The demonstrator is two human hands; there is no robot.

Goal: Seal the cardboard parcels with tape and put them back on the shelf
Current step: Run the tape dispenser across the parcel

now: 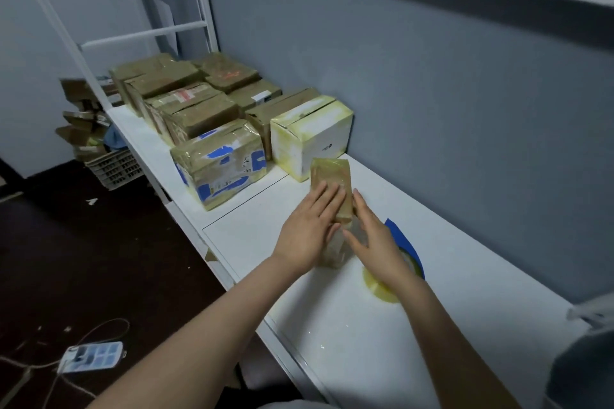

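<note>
Item: small brown parcel, centre of frame, lying on the white shelf board, its top glossy with tape.

Progress: I judge the sealing nearly done, with only smoothing going on; returning the parcel to the row is left.

Left hand: fingers straight, flat on the parcel's near top.

Right hand: fingers straight, laid along the parcel's right side, gripping nothing.

Tape roll: blue core, just behind the right hand.

Taped parcels: in rows toward the upper left, with the white box nearest.
</note>
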